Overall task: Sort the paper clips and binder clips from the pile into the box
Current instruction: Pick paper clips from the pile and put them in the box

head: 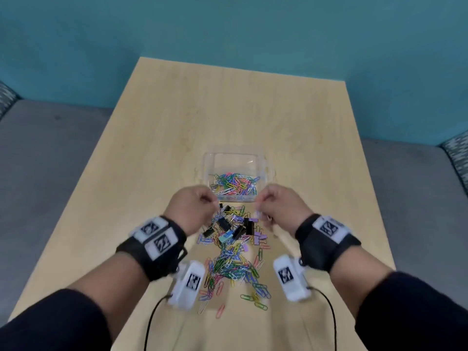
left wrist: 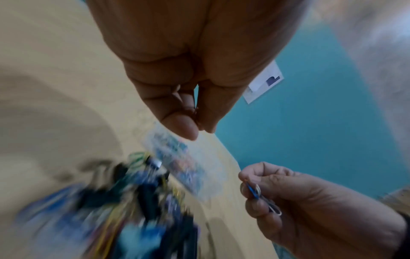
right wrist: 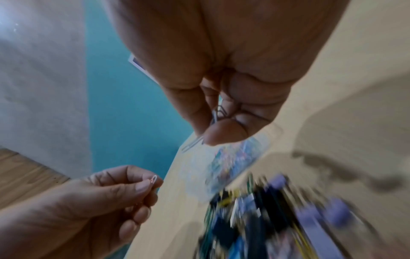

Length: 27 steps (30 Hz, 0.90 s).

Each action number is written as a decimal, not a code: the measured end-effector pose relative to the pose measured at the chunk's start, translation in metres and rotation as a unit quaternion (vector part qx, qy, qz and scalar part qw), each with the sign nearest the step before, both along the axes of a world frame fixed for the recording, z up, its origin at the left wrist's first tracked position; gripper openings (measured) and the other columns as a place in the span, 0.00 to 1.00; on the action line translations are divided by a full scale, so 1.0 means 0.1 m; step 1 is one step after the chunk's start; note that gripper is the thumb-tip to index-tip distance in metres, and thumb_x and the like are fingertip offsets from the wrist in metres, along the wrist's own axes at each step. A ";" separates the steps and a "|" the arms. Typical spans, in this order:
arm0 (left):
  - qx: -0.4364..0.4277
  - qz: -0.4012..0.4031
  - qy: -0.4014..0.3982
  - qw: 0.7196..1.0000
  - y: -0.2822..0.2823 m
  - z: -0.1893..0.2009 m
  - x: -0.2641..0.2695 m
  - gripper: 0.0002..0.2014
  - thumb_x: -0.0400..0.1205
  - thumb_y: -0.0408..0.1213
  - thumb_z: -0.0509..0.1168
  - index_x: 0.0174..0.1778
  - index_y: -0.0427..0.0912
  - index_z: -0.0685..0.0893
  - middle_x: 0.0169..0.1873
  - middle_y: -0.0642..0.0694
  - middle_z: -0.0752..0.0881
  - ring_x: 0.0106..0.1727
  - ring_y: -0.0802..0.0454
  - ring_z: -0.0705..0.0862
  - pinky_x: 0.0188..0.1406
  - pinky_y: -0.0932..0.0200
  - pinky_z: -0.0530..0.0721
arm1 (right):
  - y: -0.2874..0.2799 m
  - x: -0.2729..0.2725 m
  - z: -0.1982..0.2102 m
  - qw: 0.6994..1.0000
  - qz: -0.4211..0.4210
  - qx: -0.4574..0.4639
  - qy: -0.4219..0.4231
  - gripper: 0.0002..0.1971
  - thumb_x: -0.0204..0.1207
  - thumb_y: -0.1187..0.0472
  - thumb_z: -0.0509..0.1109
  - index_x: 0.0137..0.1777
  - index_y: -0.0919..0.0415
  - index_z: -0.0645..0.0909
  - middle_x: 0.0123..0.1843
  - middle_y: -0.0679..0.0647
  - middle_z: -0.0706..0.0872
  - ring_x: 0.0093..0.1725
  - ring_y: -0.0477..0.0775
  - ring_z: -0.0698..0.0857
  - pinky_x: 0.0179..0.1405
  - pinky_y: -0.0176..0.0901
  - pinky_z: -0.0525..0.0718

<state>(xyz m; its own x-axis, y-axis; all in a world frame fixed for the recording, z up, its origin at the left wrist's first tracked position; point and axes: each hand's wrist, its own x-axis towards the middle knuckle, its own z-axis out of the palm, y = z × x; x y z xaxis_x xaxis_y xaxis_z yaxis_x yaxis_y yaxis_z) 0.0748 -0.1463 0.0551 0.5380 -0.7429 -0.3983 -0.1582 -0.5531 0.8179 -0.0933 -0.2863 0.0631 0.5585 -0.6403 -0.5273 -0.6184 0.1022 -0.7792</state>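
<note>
A clear plastic box (head: 266,164) stands mid-table, and its near half holds several coloured paper clips (head: 234,184). Just in front of it lies the pile (head: 233,239): black, purple and blue binder clips over coloured paper clips that trail toward me. My left hand (head: 211,201) hovers over the pile's far left edge, by the box's near wall. In the right wrist view its thumb and finger pinch a pale paper clip (right wrist: 153,179). My right hand (head: 258,205) hovers at the pile's far right, fingers curled round a few paper clips (right wrist: 219,113).
The light wooden table (head: 152,148) has bare surface to either side of the pile and beyond the box. Grey floor borders it left and right, with a teal wall behind. Camera cables (head: 152,323) trail from both wrists toward me.
</note>
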 end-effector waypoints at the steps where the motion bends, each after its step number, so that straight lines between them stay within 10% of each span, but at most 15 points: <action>1: -0.004 0.005 -0.030 1.000 -0.15 0.05 0.06 0.07 0.76 0.33 0.71 0.33 0.46 0.84 0.24 0.48 0.86 0.26 0.50 0.86 0.34 0.49 0.88 | -0.10 0.11 0.03 1.000 -0.012 -0.029 -0.001 0.06 0.74 0.72 0.66 0.40 0.62 0.81 0.30 0.58 0.84 0.25 0.54 0.82 0.28 0.55 0.86; 9: 0.040 -0.041 -0.161 0.985 -0.55 0.14 0.20 0.07 0.79 0.38 0.66 0.50 0.45 0.87 0.44 0.47 0.89 0.41 0.47 0.87 0.47 0.54 0.84 | -0.33 0.49 0.11 0.992 0.026 -0.118 0.042 0.09 0.77 0.59 0.68 0.56 0.58 0.81 0.46 0.57 0.86 0.42 0.59 0.87 0.47 0.58 0.89; 13: 0.111 -0.112 -0.298 0.941 -0.10 -0.07 0.17 0.11 0.82 0.35 0.57 0.48 0.43 0.86 0.45 0.44 0.85 0.43 0.45 0.82 0.42 0.55 0.78 | -0.12 0.10 -0.04 0.930 0.164 -0.298 0.137 0.13 0.80 0.64 0.58 0.57 0.61 0.82 0.52 0.57 0.84 0.48 0.59 0.84 0.51 0.53 0.84; 20: 0.052 -0.261 -0.359 0.895 0.10 -0.61 -0.23 0.17 0.82 0.36 0.59 0.67 0.41 0.75 0.69 0.43 0.75 0.68 0.41 0.73 0.64 0.49 0.77 | 0.33 0.07 -0.54 0.861 0.351 -0.353 0.103 0.19 0.77 0.65 0.61 0.68 0.62 0.71 0.67 0.58 0.74 0.66 0.62 0.72 0.61 0.56 0.78; 27: 0.022 -0.281 -0.406 0.869 0.16 -0.73 -0.31 0.13 0.77 0.38 0.67 0.57 0.40 0.81 0.56 0.41 0.82 0.56 0.38 0.80 0.56 0.47 0.83 | 0.53 0.00 -0.69 0.836 0.375 -0.391 0.089 0.21 0.74 0.62 0.63 0.68 0.64 0.73 0.65 0.59 0.77 0.67 0.62 0.72 0.62 0.57 0.78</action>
